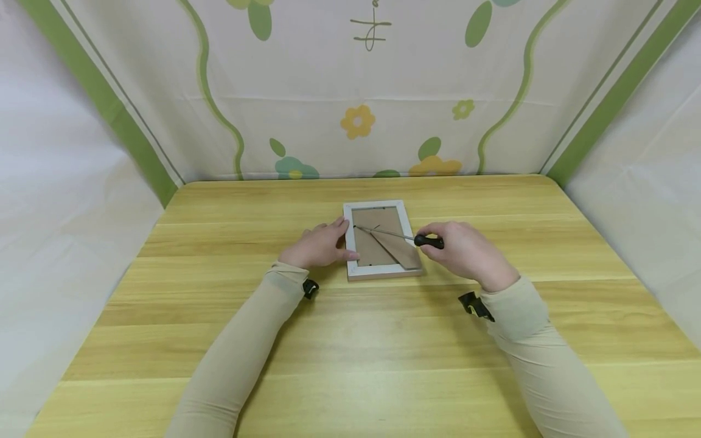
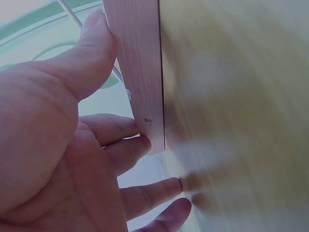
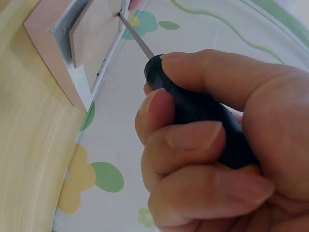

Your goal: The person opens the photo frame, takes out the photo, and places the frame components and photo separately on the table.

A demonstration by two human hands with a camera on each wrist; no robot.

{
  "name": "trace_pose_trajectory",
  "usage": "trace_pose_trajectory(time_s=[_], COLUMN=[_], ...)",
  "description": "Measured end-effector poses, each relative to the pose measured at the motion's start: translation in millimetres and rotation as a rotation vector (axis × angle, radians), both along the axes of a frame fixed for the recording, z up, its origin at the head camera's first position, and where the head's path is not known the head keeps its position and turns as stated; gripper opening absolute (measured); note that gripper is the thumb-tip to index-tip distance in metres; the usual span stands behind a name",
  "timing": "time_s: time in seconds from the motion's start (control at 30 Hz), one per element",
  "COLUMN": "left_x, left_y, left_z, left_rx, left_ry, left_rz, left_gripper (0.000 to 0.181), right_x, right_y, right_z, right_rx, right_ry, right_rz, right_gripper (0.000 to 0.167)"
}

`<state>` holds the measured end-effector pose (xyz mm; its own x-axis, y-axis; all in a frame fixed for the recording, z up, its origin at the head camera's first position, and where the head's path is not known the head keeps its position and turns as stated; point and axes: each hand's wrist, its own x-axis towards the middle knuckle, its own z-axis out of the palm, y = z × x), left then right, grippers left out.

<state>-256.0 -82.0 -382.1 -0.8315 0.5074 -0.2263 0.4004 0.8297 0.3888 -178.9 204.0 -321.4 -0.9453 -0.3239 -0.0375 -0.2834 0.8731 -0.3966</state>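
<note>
A picture frame lies face down on the table, its brown backing board and hinged stand showing. My right hand grips the dark handle of a screwdriver. The shaft crosses the backing, and its tip meets a small dark tab at the frame's left inner edge. My left hand rests against the frame's left side. Its thumb lies on the near left part of the rim, and its other fingers extend along the side, some touching the pinkish edge in the left wrist view.
The wooden table reaches all round the frame. Behind it hangs a white cloth with flowers and green lines. Black straps sit at both wrists.
</note>
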Motion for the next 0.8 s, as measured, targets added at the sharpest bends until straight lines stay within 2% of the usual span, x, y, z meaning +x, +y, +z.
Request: trace_pose_trajectory(time_s=[0.23,0.47,0.6,0.8], left_x=[-0.2,0.4,0.4,0.2], left_y=[0.3,1.0,1.5,1.5], left_z=[-0.8,-0.8,0.2,1.1], left_rx=[-0.001,-0.004,0.006,0.010], left_ry=[-0.004,-0.006,-0.008,-0.015], left_rz=[0.003,0.003,0.006,0.013], left_gripper=[0.093,0.092,0.093,0.093], right_x=[-4.9,-10.0,-11.3,-9.7], right_y=[2.5,8.0,7.9,3.9], right_z=[-7.4,-17.0,-18.4,-16.5], right_rx=[-0.036,-0.049,-0.044,-0.042], right_ry=[-0.025,0.024,0.035,-0.007], right_rz=[0.011,0.002,0.008,0.003], right_gripper=[0.037,0.037,0.035,0.037])
